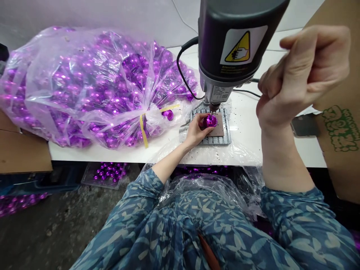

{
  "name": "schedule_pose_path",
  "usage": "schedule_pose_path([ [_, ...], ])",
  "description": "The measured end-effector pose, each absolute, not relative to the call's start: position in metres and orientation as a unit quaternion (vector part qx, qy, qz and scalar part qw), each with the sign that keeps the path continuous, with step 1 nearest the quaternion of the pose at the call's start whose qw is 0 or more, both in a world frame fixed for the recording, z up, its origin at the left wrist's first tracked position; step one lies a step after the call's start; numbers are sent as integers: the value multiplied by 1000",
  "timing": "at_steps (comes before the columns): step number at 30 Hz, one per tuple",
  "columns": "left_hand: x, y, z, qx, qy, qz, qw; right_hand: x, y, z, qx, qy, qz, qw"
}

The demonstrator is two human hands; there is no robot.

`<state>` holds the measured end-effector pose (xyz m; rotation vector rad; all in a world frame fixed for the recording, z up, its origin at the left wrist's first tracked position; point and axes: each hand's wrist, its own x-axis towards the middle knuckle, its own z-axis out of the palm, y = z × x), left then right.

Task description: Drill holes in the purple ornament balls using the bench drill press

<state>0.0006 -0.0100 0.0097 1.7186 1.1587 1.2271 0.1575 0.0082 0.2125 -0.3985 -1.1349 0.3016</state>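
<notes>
Under the drill press (215,95), my left hand (197,129) grips a shiny purple ball (211,120) between thumb and fingers. The ball rests on a brown board (219,129) on the grey slotted base plate (227,137), with the drill bit at its top. Raised at the right of the drill's black motor housing (242,22), my right hand (302,71) has its fingers curled. Whatever it holds, perhaps part of the drill's lever, is hidden by the fingers.
A large clear bag of purple balls (84,86) covers the left of the white table (244,150), with a loose ball (168,114) beside it. A phone (305,125) and cardboard box (340,123) are at right. Below the table stands a tray of balls (108,173).
</notes>
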Motion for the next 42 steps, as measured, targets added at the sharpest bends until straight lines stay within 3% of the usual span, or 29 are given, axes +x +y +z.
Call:
schedule_pose_path([
  [19,2,-12,18,648,458,465,393,166,15,140,-109,-559,22,821],
  [25,0,-15,22,652,469,460,378,157,13,199,-136,-543,74,826],
  [30,-1,-17,21,656,467,474,356,155,23,257,-239,-528,247,777],
  [38,-16,-73,15,793,380,425,216,164,55,246,-230,-495,257,798],
  [42,-44,-48,19,727,500,451,134,167,56,244,-273,-491,266,783],
])
